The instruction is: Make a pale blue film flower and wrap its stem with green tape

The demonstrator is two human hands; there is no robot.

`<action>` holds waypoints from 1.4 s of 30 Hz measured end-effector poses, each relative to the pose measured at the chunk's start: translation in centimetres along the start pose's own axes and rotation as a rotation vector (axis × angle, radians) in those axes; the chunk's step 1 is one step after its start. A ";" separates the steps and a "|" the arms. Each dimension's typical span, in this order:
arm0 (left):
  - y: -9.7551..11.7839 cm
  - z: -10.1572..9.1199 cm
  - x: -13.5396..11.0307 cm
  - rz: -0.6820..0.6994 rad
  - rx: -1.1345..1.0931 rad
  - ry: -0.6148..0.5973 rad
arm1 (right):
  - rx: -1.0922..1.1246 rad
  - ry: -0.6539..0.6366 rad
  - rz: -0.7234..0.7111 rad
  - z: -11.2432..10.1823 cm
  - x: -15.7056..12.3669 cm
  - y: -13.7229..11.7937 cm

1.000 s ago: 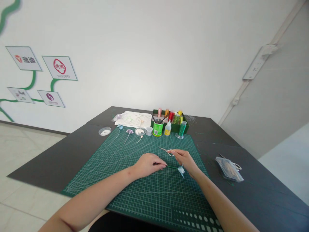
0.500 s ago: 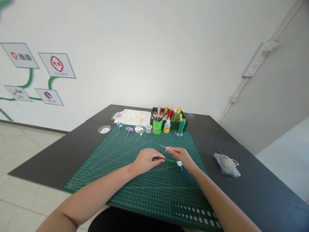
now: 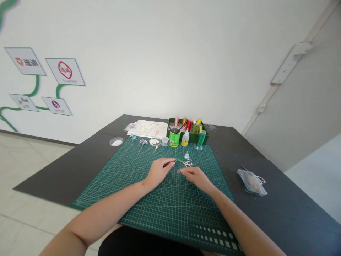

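Observation:
My left hand (image 3: 159,170) is closed in a pinch on the green-wrapped stem of a pale blue artificial flower (image 3: 187,156). The stem points right and away from me, with the blossom at its far end above the mat. My right hand (image 3: 196,177) is just to the right and nearer to me, its thumb and fingertips pressed together. Whether a fine thread lies in that pinch is too small to tell. White-handled small scissors (image 3: 188,164) lie between the hands and the blossom, partly behind the stem.
A green cutting mat (image 3: 165,209) covers the table's middle. Behind are a green can (image 3: 174,139) of brushes, a glue bottle (image 3: 185,138), a green thread spool (image 3: 201,139) and a box (image 3: 206,137) of spools. Finished flowers (image 3: 143,142) lie left; a plastic case (image 3: 252,182) sits right.
My left hand has swung the flower away from me, so its blossom moved from beside my right wrist to beyond the scissors. My right hand has come off the stem and lies nearer to me.

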State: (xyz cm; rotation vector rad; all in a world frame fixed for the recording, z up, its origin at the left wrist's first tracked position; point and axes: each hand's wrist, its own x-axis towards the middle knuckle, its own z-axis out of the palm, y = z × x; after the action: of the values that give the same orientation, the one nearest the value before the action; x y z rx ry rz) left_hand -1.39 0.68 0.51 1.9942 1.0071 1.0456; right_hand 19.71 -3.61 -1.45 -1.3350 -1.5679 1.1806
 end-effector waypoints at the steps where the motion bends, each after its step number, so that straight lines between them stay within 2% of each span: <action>1: -0.3 0.1 0.1 -0.029 -0.034 -0.005 | 0.011 0.005 0.002 0.1 0.0 -0.1; 6: -1.6 0.3 0.9 -0.160 -0.188 -0.013 | 0.092 0.101 0.020 0.3 -0.2 -0.8; 12: -2.4 0.4 1.5 -0.275 -0.320 -0.017 | 0.138 0.347 0.011 0.1 -0.2 -0.5; 17: -2.6 0.6 1.5 -0.301 -0.397 -0.043 | 0.049 0.612 -0.037 -1.0 0.4 0.7; 20: -2.8 0.7 1.5 -0.288 -0.425 -0.068 | 0.000 0.668 -0.074 -1.4 0.6 1.0; 23: -2.8 0.9 1.4 -0.262 -0.444 -0.116 | -0.025 0.612 -0.101 -1.2 0.6 1.1; 34: -2.0 1.2 0.3 -0.124 -0.416 -0.240 | 0.010 0.169 -0.117 1.9 -0.3 0.7; 42: -1.9 1.2 0.1 -0.090 -0.361 -0.232 | -0.012 0.074 -0.064 2.3 -1.0 -0.3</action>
State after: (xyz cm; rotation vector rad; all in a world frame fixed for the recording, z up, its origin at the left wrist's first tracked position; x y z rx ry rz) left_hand -0.92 1.44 -1.53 1.7111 0.7197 0.8545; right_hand 17.64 -4.97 -1.86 -1.3118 -1.5556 1.0730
